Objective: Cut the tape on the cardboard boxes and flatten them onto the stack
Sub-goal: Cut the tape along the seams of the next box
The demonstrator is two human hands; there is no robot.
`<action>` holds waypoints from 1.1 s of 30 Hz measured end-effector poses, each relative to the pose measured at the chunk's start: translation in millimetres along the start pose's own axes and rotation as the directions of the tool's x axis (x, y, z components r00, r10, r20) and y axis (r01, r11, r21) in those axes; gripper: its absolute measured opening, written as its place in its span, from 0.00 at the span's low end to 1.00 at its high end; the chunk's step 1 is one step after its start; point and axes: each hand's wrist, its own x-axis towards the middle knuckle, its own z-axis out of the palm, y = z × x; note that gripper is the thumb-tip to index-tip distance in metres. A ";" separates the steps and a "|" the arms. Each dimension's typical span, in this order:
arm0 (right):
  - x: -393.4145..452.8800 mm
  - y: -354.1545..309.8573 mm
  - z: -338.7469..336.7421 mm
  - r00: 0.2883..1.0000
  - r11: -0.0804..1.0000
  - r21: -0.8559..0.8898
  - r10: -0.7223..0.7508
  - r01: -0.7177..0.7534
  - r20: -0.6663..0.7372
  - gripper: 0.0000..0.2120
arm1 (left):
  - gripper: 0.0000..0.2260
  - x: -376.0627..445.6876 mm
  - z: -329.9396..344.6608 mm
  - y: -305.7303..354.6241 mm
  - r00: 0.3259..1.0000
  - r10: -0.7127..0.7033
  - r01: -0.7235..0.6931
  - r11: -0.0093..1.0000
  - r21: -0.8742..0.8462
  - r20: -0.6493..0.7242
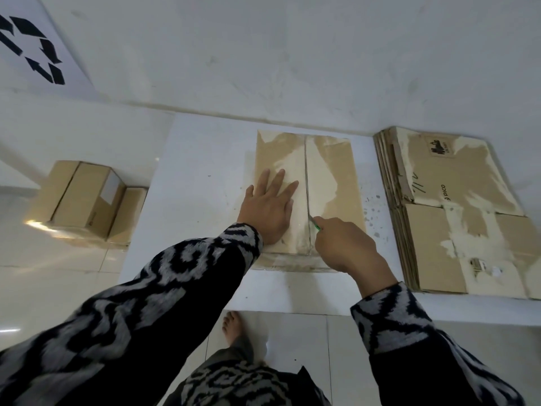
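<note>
Cardboard box (328,183) lay taped under the flat left hand (270,208) as the right hand (347,246), fisted on a green cutter (315,225), stood at the seam's near end, ready to slice away from the grip.

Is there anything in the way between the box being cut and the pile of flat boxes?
Nothing visible. Only bare white table lies between the box and the stack to its right. The right hand holding the cutter is at the box's near edge, not in that gap.
</note>
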 end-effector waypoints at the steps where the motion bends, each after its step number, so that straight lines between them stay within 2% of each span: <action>1: -1.4 0.3 0.6 1.000 1.000 -0.008 0.001 0.000 0.015 0.25 | 0.23 -0.6 -0.4 1.1 1.000 0.002 -0.002 1.000 0.002 -0.001; 10: -15.6 2.4 17.4 1.000 0.997 -0.071 0.019 -0.018 0.006 0.23 | 0.23 -1.9 -1.1 2.4 1.000 0.001 -0.001 1.000 0.012 0.015; 18: -34.9 5.5 35.0 0.999 0.998 -0.067 0.004 -0.006 -0.038 0.26 | 0.23 -1.3 -1.0 1.9 1.000 -0.002 0.002 1.000 0.006 0.024; 33: -64.9 3.0 66.2 0.988 0.994 0.045 0.103 -0.099 -0.118 0.31 | 0.22 -2.8 -2.0 2.4 1.000 0.001 -0.003 0.998 0.061 0.028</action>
